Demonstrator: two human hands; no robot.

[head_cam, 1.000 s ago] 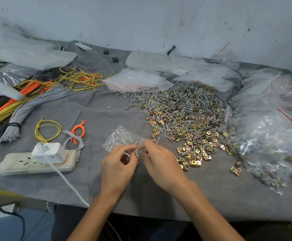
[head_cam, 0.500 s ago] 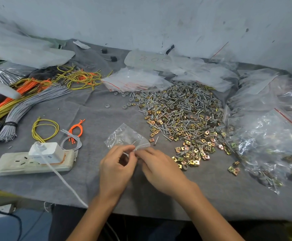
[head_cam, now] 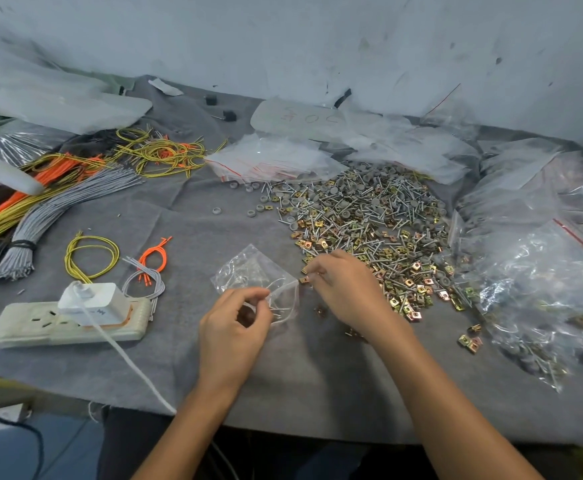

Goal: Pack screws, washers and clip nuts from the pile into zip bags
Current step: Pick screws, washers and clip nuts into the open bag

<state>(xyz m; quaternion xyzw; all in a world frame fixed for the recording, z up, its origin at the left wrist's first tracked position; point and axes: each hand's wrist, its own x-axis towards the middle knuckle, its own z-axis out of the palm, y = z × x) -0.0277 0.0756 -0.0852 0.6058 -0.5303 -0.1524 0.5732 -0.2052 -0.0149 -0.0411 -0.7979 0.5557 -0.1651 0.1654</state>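
Left hand point(head_cam: 234, 327): thumb and forefinger pinch the open mouth of one small clear zip bag point(head_cam: 255, 275). The bag lies flat on the bench at the hand's 12 o'clock. A few screws point(head_cam: 279, 308) show inside it near the mouth.

Right hand point(head_cam: 349, 289): at the left hand's 2 o'clock, just beside the bag's right edge. Fingers curled, tips closed on a clip nut point(head_cam: 304, 271) at the near edge of the pile point(head_cam: 369, 216). The pile spreads from the hand toward 1 o'clock: silver screws, grey washers and gold clip nuts mixed, too many to count.

Bench point(head_cam: 179, 358): covered in grey felt, set against a scuffed pale wall point(head_cam: 283, 36).

Counts:
- One stack of empty zip bags point(head_cam: 272, 157) at the pile's 10 o'clock.
- One large clear bag of packed parts point(head_cam: 543, 289) at the pile's 4 o'clock.
- Two stray washers point(head_cam: 218, 211) at the pile's 9 o'clock.
- One power strip point(head_cam: 23, 332) at the left hand's 9 o'clock, with one white charger point(head_cam: 92, 299) plugged in.
- One tied bundle of grey wires point(head_cam: 58, 209) at 10 o'clock.
- One yellow wire loop point(head_cam: 89, 251) and one orange wire loop point(head_cam: 155, 254) lie between them.
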